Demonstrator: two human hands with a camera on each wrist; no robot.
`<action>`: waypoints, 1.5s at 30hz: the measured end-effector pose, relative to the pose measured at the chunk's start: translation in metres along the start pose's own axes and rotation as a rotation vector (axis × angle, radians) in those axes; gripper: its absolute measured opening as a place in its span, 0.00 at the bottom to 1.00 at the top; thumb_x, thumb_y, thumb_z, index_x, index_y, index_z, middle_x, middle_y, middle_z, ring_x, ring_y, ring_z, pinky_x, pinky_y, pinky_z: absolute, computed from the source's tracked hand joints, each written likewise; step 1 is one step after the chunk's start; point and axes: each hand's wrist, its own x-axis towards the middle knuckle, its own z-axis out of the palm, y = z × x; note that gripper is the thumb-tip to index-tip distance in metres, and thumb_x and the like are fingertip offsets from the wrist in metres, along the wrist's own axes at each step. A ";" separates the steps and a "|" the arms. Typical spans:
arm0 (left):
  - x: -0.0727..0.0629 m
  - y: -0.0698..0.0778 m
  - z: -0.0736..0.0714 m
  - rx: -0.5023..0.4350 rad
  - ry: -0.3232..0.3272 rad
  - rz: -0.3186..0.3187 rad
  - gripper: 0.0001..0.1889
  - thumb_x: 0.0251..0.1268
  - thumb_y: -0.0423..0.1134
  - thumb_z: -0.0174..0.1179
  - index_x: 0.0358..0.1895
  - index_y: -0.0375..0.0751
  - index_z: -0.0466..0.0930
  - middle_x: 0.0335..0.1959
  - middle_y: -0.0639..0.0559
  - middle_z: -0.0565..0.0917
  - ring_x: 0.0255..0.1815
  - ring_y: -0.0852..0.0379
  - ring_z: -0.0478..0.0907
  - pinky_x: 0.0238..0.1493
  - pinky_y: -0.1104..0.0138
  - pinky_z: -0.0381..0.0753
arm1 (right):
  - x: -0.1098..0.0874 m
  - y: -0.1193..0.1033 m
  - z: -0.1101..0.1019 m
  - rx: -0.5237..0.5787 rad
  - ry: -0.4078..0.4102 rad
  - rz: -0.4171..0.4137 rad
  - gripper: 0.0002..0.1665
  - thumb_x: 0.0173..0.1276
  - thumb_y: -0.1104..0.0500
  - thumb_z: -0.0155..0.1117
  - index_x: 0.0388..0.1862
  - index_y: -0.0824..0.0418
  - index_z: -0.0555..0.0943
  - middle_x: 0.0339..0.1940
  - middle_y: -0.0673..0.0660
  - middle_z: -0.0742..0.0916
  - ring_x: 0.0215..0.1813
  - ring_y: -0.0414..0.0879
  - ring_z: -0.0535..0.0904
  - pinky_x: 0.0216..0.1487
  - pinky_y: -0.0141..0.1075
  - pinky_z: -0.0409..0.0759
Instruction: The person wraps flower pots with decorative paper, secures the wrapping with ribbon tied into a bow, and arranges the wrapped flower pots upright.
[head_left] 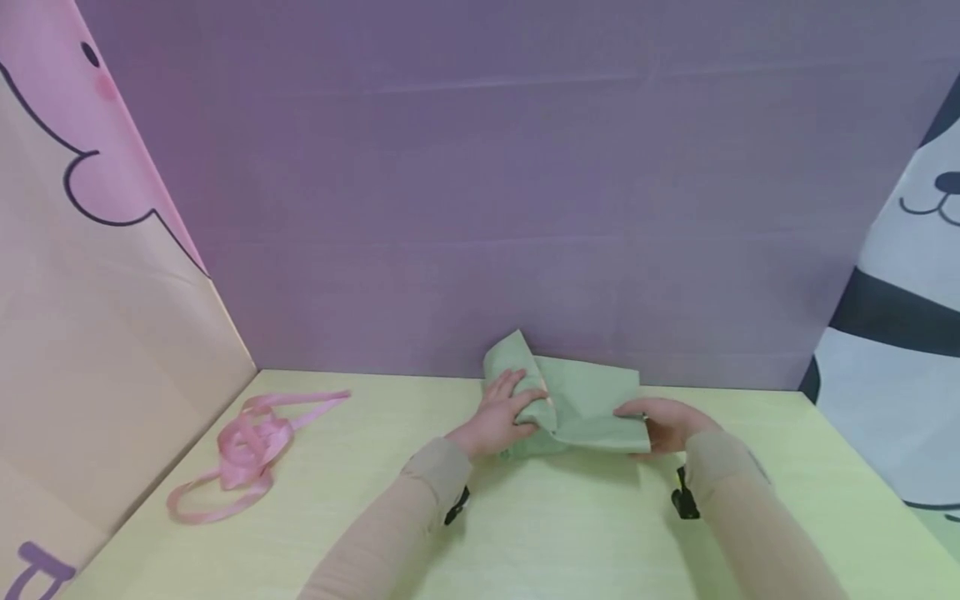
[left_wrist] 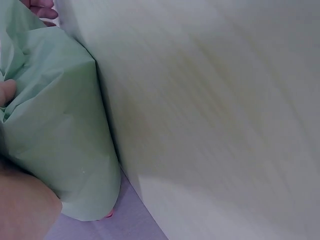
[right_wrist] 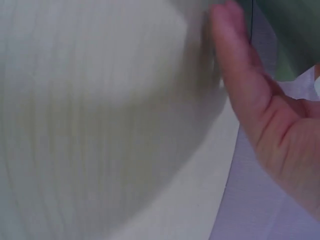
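Green wrapping paper (head_left: 592,392), folded around something mostly hidden, lies at the back edge of the table. My left hand (head_left: 498,417) rests on its left part, fingers spread across a folded flap and pressing it. In the left wrist view the paper (left_wrist: 75,125) bulges, and a small red-pink bit (left_wrist: 109,214) shows at its lower edge. At the paper's loose right end, my right hand (head_left: 671,423) pinches the edge, thumb side above and other fingers below. The right wrist view shows the right hand (right_wrist: 280,120) low beside the table, with green paper (right_wrist: 300,30) above it.
A loosely coiled pink ribbon (head_left: 251,450) lies on the left of the pale table (head_left: 570,533). A purple panel (head_left: 525,183) stands right behind the paper. Printed side panels (head_left: 112,350) flank the table, one with a panda figure (head_left: 892,400) on the right.
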 end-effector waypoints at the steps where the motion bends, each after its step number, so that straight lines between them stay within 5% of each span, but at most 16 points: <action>1: 0.000 0.000 0.000 -0.002 -0.001 -0.002 0.24 0.65 0.42 0.59 0.64 0.52 0.69 0.75 0.40 0.48 0.76 0.39 0.39 0.73 0.44 0.44 | 0.001 0.002 0.000 0.019 -0.018 -0.004 0.23 0.67 0.53 0.53 0.54 0.63 0.59 0.42 0.55 0.78 0.42 0.45 0.77 0.44 0.39 0.80; 7: -0.001 0.002 -0.002 -0.003 -0.003 -0.003 0.24 0.65 0.42 0.59 0.64 0.52 0.69 0.75 0.40 0.48 0.76 0.39 0.38 0.73 0.44 0.44 | 0.007 0.011 -0.001 0.043 -0.037 -0.031 0.18 0.68 0.54 0.53 0.50 0.62 0.63 0.42 0.53 0.78 0.44 0.44 0.76 0.46 0.39 0.81; 23: -0.007 -0.017 -0.007 -0.011 -0.056 0.039 0.26 0.68 0.47 0.56 0.68 0.54 0.64 0.77 0.42 0.43 0.77 0.42 0.35 0.73 0.45 0.47 | 0.003 -0.001 0.014 0.141 0.097 -0.087 0.17 0.67 0.59 0.58 0.48 0.66 0.65 0.32 0.51 0.79 0.36 0.41 0.78 0.47 0.33 0.81; 30: -0.008 -0.011 -0.010 0.125 -0.057 0.085 0.24 0.69 0.49 0.54 0.67 0.56 0.66 0.76 0.39 0.46 0.76 0.39 0.40 0.72 0.45 0.48 | 0.008 0.000 0.008 0.020 0.116 -0.139 0.09 0.71 0.55 0.53 0.37 0.59 0.73 0.25 0.46 0.80 0.28 0.36 0.76 0.34 0.29 0.78; 38: -0.003 0.000 -0.011 0.208 -0.061 0.070 0.22 0.69 0.49 0.53 0.66 0.58 0.67 0.75 0.40 0.48 0.76 0.39 0.42 0.74 0.48 0.45 | 0.011 0.004 -0.003 -0.060 0.100 -0.212 0.23 0.73 0.54 0.51 0.55 0.72 0.68 0.34 0.48 0.82 0.37 0.38 0.80 0.42 0.34 0.81; 45: -0.002 0.002 -0.009 0.206 -0.057 0.059 0.22 0.69 0.48 0.54 0.65 0.58 0.68 0.75 0.39 0.49 0.76 0.39 0.42 0.74 0.47 0.45 | 0.007 0.001 -0.005 -0.113 0.146 -0.258 0.15 0.72 0.53 0.53 0.42 0.65 0.76 0.25 0.45 0.83 0.28 0.35 0.80 0.33 0.30 0.80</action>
